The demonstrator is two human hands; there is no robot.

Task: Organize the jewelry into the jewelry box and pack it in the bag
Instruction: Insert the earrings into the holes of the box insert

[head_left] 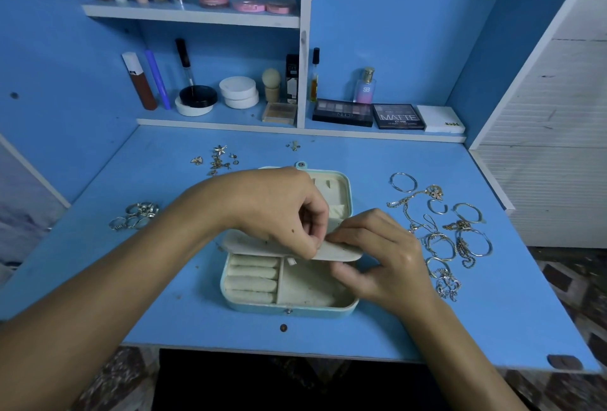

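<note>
Blue desk nook, dim light.
Blue walls backed white shelves; a white panel stood right.

Both your forearms reach in over the open jewelry box, bare to the elbow. Your left hand comes from the left across the box's middle, knuckles up, fingers curled down, thumb and fingertips pinching at the cream flap above the tray. Your right hand sits at the box's right side, fingers bent, pinching the same flap from the right, thumb tucked beneath it.
</note>
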